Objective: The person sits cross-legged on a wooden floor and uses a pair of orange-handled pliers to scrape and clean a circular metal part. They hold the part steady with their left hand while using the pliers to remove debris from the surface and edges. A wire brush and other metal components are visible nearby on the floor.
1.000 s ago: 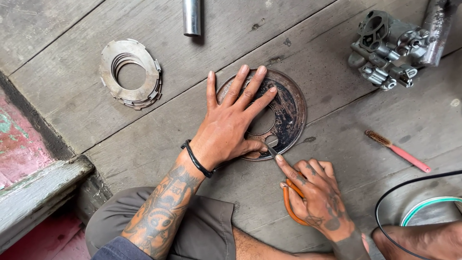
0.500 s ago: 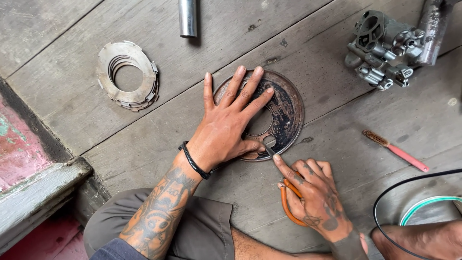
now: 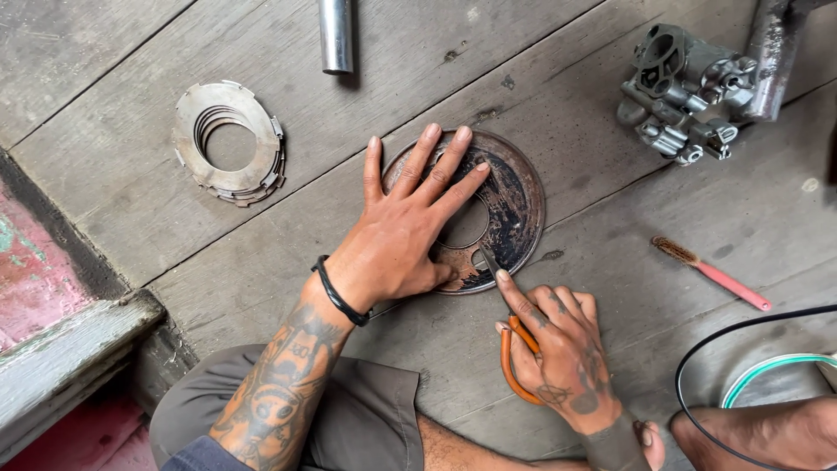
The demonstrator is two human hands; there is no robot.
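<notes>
Little has moved: the left hand (image 3: 397, 240) still presses flat, fingers spread, on the rusty disc (image 3: 510, 205) lying on the floorboards (image 3: 113, 96). Right hand (image 3: 558, 349), clamped on orange-handled pliers (image 3: 510, 362), should scrape steadily.

Disc (image 3: 510, 205) under my left hand (image 3: 401, 235): dark grey-black, rust-brown blotches near the edge. Pliers (image 3: 510, 366) in my right hand (image 3: 562, 358): orange handles. Black band (image 3: 338, 296) on left wrist, dark tattoos on both arms. Ring stack (image 3: 228, 144): dull silver-grey. Brush (image 3: 711, 273): pink handle, brown bristles. Floor planks (image 3: 174, 52): weathered grey. Shorts (image 3: 349, 419): grey-olive.
</notes>
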